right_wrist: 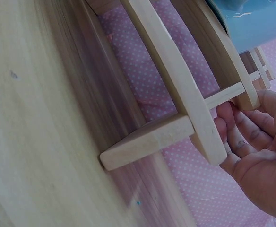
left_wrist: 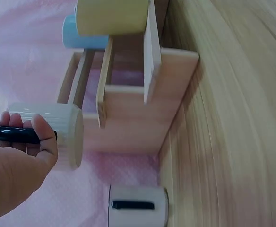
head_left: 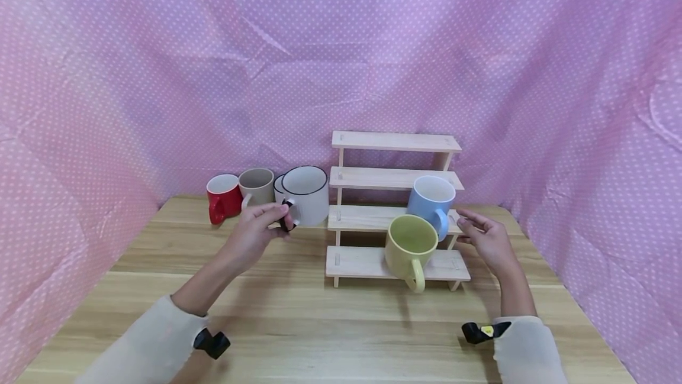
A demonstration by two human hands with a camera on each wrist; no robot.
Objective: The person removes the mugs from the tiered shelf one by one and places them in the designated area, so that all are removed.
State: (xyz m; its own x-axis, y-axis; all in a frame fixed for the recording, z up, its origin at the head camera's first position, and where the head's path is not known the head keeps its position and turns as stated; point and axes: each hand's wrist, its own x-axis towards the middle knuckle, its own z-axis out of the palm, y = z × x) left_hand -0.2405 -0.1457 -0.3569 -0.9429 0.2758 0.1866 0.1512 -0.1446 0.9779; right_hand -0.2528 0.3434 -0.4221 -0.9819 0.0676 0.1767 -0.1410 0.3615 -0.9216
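Note:
My left hand grips the black handle of a white mug with a black rim. This mug is held above the table, just left of a stepped wooden shelf. At the shelf's right side, my right hand holds the end of the second step from the bottom, fingers curled at the board. On that step stands a light blue mug. A yellow-green mug sits on the lowest step, its handle toward me.
Left of the shelf, a red mug and a grey-brown mug stand at the back of the wooden table. Another white mug with a black handle is beside them, mostly hidden in the head view. Pink dotted cloth surrounds the table.

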